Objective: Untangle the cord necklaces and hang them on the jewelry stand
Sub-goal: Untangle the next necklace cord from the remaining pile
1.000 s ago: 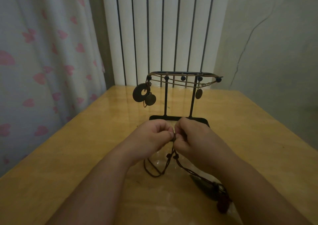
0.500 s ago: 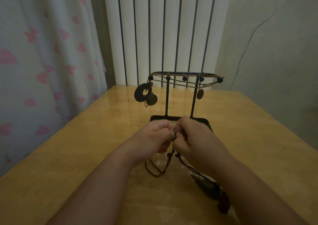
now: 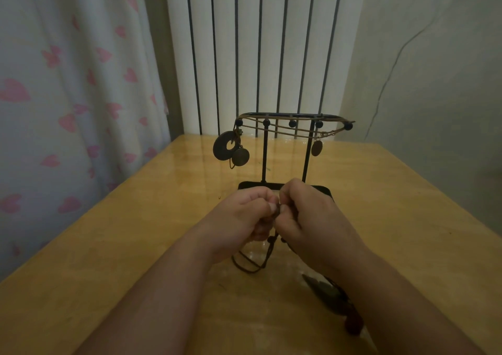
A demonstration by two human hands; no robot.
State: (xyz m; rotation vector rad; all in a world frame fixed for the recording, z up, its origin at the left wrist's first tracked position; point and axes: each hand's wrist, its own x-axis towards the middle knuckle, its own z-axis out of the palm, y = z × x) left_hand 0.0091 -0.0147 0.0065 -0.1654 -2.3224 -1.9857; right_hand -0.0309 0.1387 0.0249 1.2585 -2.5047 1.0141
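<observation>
**At the bench's near middle: both hands pinched on one cord**

At far left a white curtain [image 3: 68, 96] with pink hearts hangs beside the bench [image 3: 108, 246], a glossy yellow top.

On the stand's left end hang a dark ring [image 3: 224, 146] and, touching it just to the right, a round disc [image 3: 241, 157].

Your left hand [image 3: 239, 218] comes in from the lower left with its fingers curled in. Its thumb and fingertips pinch the cord [image 3: 272, 248] where your two hands meet. Below that pinch the dark cord drops to the bench and lies in a loose loop between your wrists, with small knots or beads just under your fingers.

Behind your hands the stand [image 3: 264, 159] is upright on a black base that your knuckles partly hide. It has two thin posts and a top bar with ball-tipped pegs. Tan cords [image 3: 285, 131] are already strung along that bar. A white radiator [image 3: 260, 42] with dark slots rises behind it.

Your right hand [image 3: 312, 218] faces the left one, fingertips together, curled and pinching the same cord.

An oval [image 3: 316, 148] hangs by the right post.

Under your right wrist the cord runs to a dark leaf-shaped pendant [image 3: 324, 290] lying on the bench, with a red bead [image 3: 353, 326] past it; your forearm hides part of both.

At far right is a pale wall [image 3: 434, 82] with a thin dark line running up it.
</observation>
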